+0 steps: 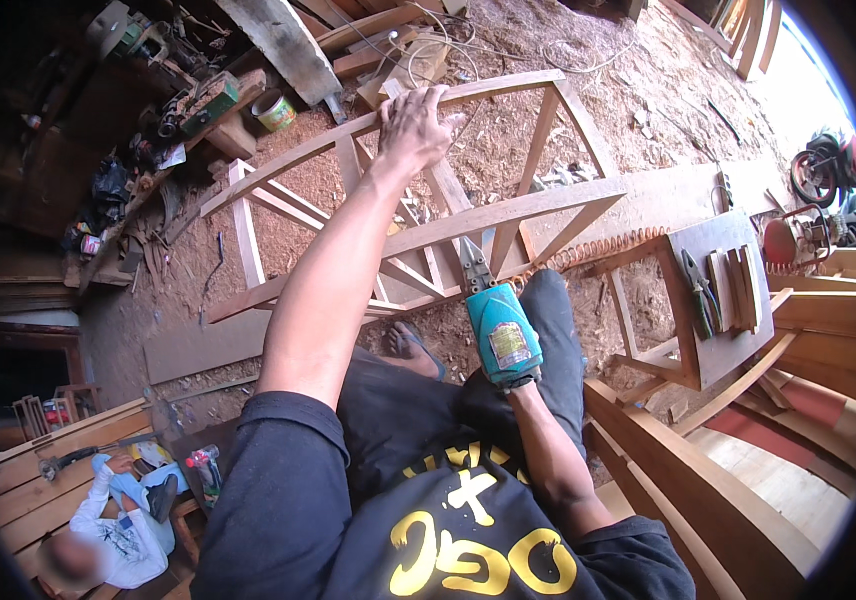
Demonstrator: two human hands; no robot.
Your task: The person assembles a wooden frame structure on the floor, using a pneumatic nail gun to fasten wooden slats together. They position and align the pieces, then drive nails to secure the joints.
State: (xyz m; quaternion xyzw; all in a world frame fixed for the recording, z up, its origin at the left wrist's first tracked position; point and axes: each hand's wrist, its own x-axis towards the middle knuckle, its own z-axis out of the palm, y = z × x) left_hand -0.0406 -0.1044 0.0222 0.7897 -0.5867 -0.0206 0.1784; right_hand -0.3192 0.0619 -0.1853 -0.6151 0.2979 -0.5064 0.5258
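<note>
A pale wooden frame (508, 212) with curved rails and slanting struts stands in front of me. My left hand (415, 125) is closed over its far curved rail. Close to my body, my right hand (521, 384) holds a teal air nail gun (501, 332), which hides most of the fingers. The gun's metal nose (473, 262) is at the near rail; whether it touches the wood I cannot tell. An orange coiled air hose (598, 247) runs off to the right from beside the gun.
On the right, a small wooden stool (688, 235) carries pliers (698, 290) and several wood strips (735, 290). Curved boards (698, 490) lie nearer. A seated person (123, 520) is at lower left. Clutter and a tin can (273, 110) stand at far left, above shavings on the floor.
</note>
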